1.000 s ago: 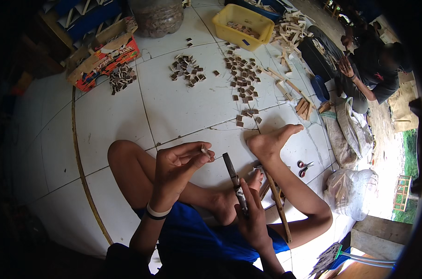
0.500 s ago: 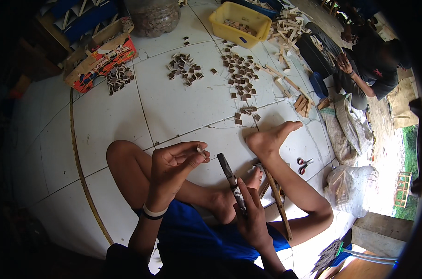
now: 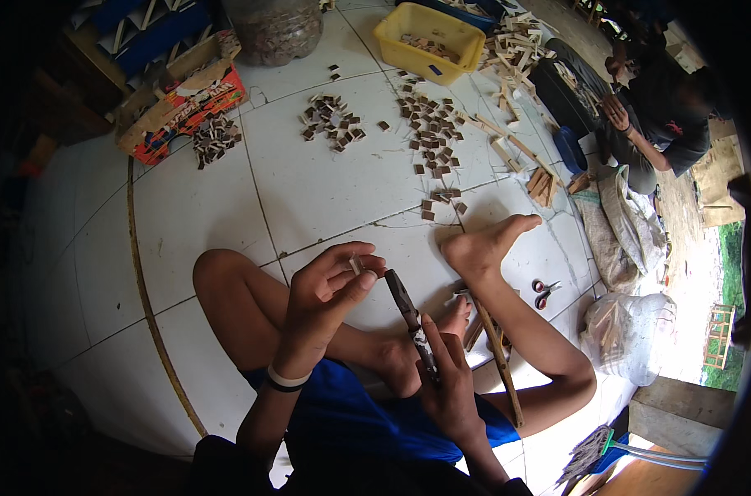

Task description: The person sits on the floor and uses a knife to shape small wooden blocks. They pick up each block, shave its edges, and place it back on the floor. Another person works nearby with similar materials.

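Observation:
I sit on a white tiled floor [image 3: 326,190] with bare legs folded. My left hand [image 3: 326,302] pinches a small pale piece of wood [image 3: 355,264] between thumb and fingertips, above my left knee. My right hand [image 3: 450,380] grips the handle of a dark knife [image 3: 404,302] whose blade points up and left toward that piece. A long wooden stick [image 3: 499,364] lies under my right leg by my foot.
Several small brown wood pieces [image 3: 429,124] lie scattered ahead in heaps. A yellow tub [image 3: 429,31], a cardboard box [image 3: 181,103] and a jar [image 3: 272,29] stand at the back. Scissors [image 3: 545,291] lie right. Another person [image 3: 652,124] sits far right.
My left hand has turned the small piece slightly in its fingertips. The knife keeps its place, and the view has shifted a little.

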Demonstrator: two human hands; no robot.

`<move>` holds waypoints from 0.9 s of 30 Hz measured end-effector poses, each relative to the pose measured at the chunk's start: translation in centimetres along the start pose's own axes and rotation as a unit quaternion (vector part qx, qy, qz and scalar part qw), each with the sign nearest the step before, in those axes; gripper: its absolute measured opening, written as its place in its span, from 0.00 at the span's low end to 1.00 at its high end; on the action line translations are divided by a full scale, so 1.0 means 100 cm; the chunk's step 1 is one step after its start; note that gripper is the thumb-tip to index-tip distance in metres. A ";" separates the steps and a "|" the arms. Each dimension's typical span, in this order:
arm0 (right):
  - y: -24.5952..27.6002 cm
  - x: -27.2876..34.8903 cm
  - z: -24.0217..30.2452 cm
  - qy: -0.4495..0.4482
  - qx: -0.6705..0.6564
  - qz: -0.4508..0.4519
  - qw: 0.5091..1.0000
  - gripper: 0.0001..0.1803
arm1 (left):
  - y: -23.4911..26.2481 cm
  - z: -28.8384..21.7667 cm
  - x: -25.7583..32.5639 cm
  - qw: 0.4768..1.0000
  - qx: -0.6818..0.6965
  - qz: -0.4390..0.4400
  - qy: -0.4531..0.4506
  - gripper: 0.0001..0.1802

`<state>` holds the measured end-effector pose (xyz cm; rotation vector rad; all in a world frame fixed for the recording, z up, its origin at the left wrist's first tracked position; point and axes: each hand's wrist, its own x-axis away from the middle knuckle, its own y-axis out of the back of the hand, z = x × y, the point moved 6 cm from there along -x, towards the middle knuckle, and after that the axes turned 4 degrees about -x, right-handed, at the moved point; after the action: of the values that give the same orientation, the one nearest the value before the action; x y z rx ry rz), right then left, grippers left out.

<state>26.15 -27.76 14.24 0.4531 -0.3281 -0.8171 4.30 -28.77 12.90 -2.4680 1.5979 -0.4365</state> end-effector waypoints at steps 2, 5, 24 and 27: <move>0.000 -0.001 0.002 0.016 0.000 -0.002 1.000 0.38 | -0.003 0.004 0.000 1.000 0.009 0.013 0.013 0.20; -0.002 -0.001 0.004 0.016 -0.002 0.004 1.000 0.38 | -0.006 0.011 0.000 0.997 0.056 0.020 0.043 0.20; -0.008 -0.002 0.004 -0.021 -0.191 0.070 0.979 0.35 | -0.009 0.019 0.003 0.963 0.232 0.135 -0.010 0.29; -0.011 -0.001 0.004 -0.030 -0.214 0.084 0.973 0.36 | -0.007 0.022 0.003 0.960 0.244 0.134 -0.023 0.29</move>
<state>25.20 -28.42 14.03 -0.0034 -0.2328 -0.7119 5.80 -28.79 11.07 -1.8589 1.5471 -0.6342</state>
